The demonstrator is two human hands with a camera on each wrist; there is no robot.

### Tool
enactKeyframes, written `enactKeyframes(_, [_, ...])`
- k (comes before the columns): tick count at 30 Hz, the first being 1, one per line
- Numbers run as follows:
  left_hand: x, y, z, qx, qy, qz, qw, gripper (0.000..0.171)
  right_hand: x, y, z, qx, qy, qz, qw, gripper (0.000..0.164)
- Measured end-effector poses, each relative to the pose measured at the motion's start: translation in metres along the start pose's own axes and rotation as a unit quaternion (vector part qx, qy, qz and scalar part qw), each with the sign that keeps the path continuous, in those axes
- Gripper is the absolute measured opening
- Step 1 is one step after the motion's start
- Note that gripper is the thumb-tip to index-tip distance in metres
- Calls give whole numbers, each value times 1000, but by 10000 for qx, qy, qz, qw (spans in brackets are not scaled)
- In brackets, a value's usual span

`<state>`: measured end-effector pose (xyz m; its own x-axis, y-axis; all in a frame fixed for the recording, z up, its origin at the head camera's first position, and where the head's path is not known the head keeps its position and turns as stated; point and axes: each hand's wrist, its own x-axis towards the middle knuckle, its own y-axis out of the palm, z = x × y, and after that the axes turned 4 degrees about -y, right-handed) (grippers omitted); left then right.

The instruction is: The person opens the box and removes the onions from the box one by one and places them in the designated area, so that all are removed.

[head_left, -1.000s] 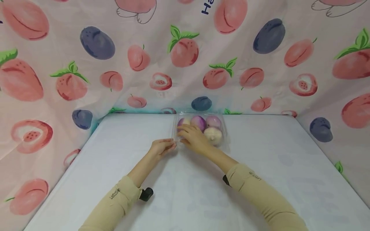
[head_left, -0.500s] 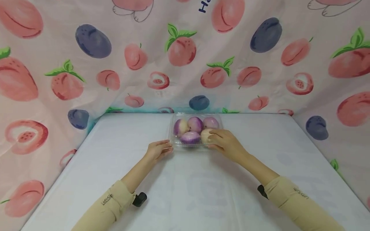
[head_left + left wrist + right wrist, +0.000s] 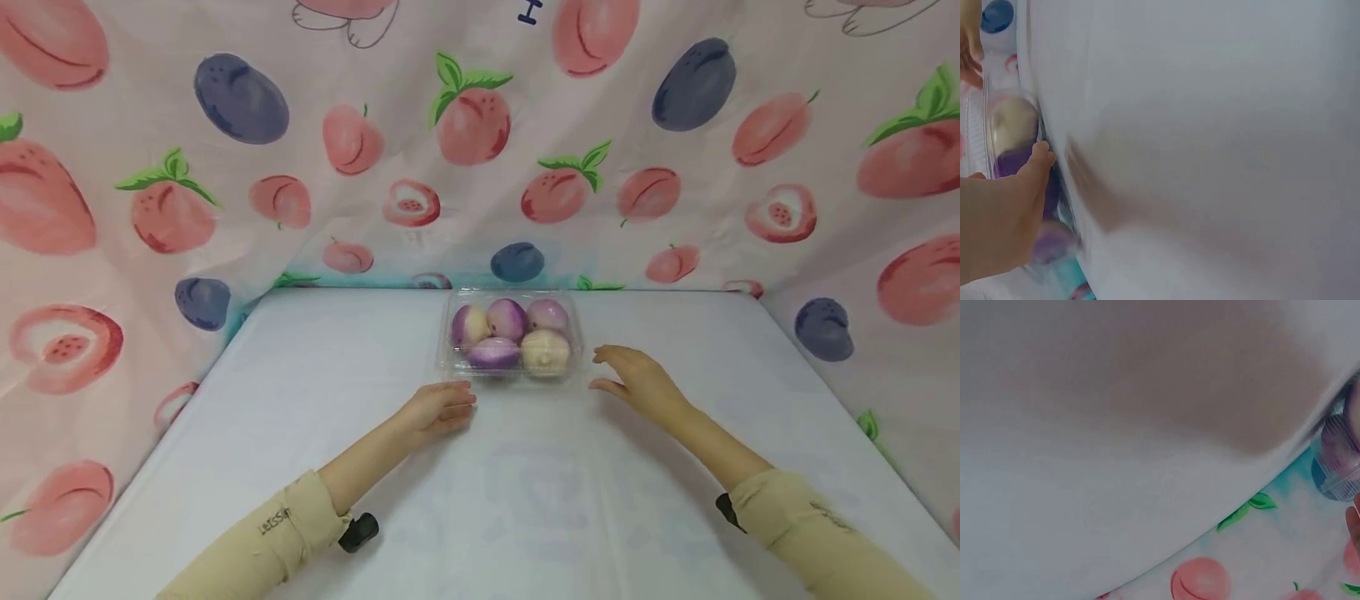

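Observation:
A clear plastic box stands near the back edge of the table, with several round, onion-like vegetables inside. Most are purple with pale patches, and the front right one is cream. Just in front of the box's near left side, my left hand hovers with loosely bent fingers and holds nothing. To the right of the box, apart from it, my right hand has its thumb and fingers spread, holding nothing. In the right wrist view only fingertips and part of the box show.
A white cloth covers the table. Behind it and at both sides hangs a pink curtain printed with peaches and plums, close to the back of the box. A small black device sits at the left cuff.
My right hand has moved from the box's front left across to its front right, then off to the right. My left hand has left the front left corner and drawn slightly back.

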<state>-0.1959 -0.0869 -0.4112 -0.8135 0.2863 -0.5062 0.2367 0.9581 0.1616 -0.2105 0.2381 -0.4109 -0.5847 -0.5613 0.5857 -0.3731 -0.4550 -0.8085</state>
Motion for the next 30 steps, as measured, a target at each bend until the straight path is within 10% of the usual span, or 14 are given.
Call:
enactKeyframes(8, [15,39,-2,-86,-13,406,9991,44,8,9,-4,279,-137,-142,9994,32])
enactKeyframes(18, [38,88,-5,-645,-257,1,9976,38,14,15,-7,785,309,85,9964,26])
enactKeyframes(25, [51,103,0,-1084,156,-314,9935,34,17,25,-9,-90,-880,-250,9958,23])
enactKeyframes(30, [54,106,0,-1376,234,-581,9885,30,17,27,-8,-1259,-1780,-322,9754,20])
